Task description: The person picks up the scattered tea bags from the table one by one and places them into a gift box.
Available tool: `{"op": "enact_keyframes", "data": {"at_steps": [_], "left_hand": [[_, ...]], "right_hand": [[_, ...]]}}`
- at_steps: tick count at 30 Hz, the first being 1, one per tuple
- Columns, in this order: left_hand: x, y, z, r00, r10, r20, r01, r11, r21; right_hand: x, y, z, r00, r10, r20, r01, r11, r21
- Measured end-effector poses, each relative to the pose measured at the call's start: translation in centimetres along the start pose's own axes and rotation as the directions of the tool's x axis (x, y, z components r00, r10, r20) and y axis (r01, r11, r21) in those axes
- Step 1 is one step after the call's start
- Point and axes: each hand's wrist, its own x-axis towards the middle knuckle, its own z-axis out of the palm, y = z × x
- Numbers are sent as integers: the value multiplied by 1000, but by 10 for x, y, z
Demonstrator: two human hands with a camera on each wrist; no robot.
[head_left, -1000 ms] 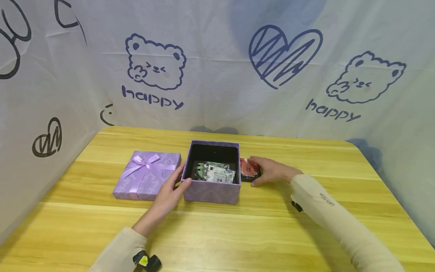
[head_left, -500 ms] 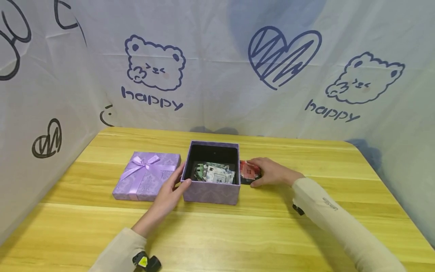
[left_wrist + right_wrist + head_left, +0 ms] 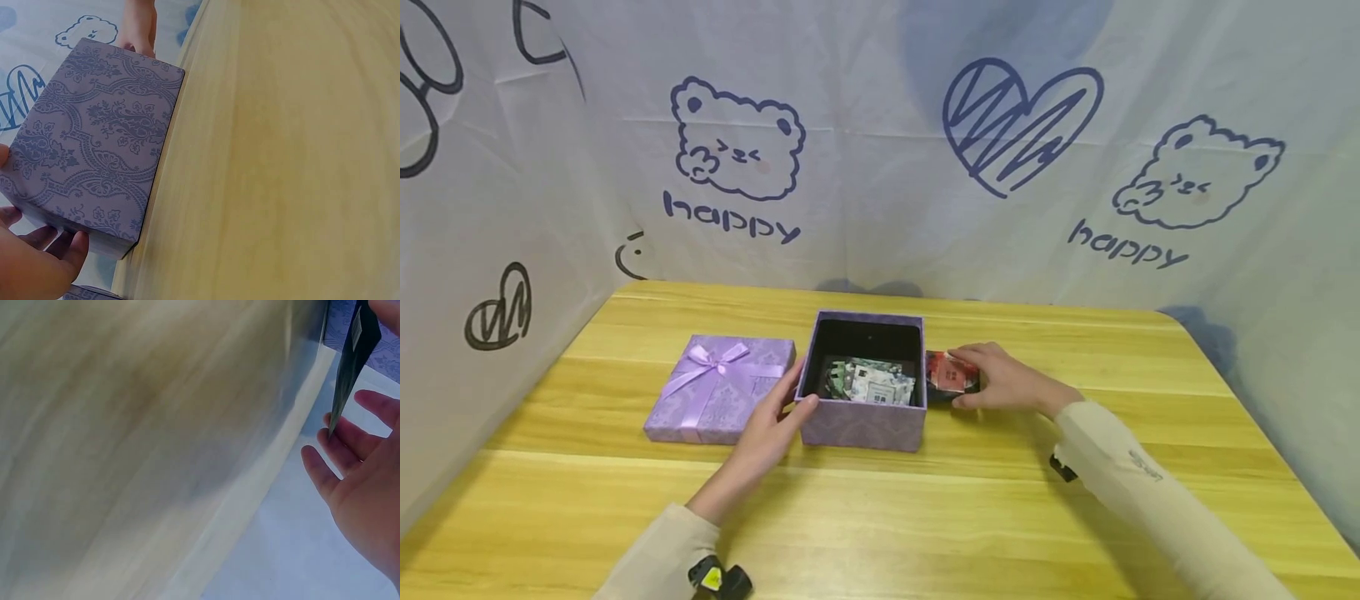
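Observation:
An open purple gift box (image 3: 862, 427) with a black lining stands on the table in the head view. My left hand (image 3: 765, 435) grips its near left corner, thumb at the front and fingers along the left side. Inside lie several flat patterned packets (image 3: 880, 385), green and whitish. Just right of the box, my right hand (image 3: 1013, 383) pinches a flat red-and-black packet (image 3: 950, 372). In the right wrist view this packet (image 3: 357, 359) appears edge-on, thin and dark, between thumb and fingers. The left wrist view shows the box's patterned outer wall (image 3: 100, 137).
The purple lid (image 3: 718, 390), tied with a ribbon bow, lies left of the box, close to my left hand. A wooden table (image 3: 880, 521) bears everything. White cloth (image 3: 880, 208) with drawings hangs behind it and at both sides.
The right hand shifts slightly and keeps hold of the red-and-black packet beside the box. The left hand and the box stay in place; the whole head view drifts a little.

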Motion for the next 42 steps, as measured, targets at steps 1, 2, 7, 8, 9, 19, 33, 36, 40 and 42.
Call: {"op": "enact_keyframes", "data": {"at_steps": [1, 2, 7, 8, 9, 19, 33, 36, 40, 42], "left_hand": [[0, 0, 0, 1000, 2, 0, -2, 1000, -1], [0, 0, 0, 1000, 5, -1, -5, 1000, -3], [0, -1, 0, 1000, 10, 1, -10, 1000, -9], [0, -1, 0, 1000, 9, 1, -9, 1000, -9], [0, -1, 0, 1000, 8, 2, -8, 1000, -9], [0, -1, -2, 1000, 3, 14, -4, 1000, 3], [-1, 0, -2, 1000, -9, 12, 9, 1000, 18], [-1, 0, -2, 1000, -9, 12, 9, 1000, 20], [-1, 0, -2, 1000, -7, 12, 7, 1000, 20], [-1, 0, -2, 1000, -7, 11, 6, 1000, 21]], "right_hand": [[-1, -1, 0, 1000, 3, -4, -3, 1000, -4], [-1, -1, 1, 1000, 5, -8, -5, 1000, -7], [-7, -3, 1, 1000, 2, -27, -2, 1000, -15], [-8, -3, 1, 1000, 2, -31, -2, 1000, -14], [-9, -3, 1, 999, -1, -36, 0, 1000, -15], [-22, -5, -5, 997, -2, -71, 3, 1000, 10], [-43, -16, -13, 995, -39, -96, 38, 999, -16], [-47, -20, -18, 994, -47, -102, 44, 999, -28], [-52, -27, -23, 991, -75, -109, 70, 996, -49], [-53, -31, -25, 990, -89, -111, 83, 995, -58]]}}
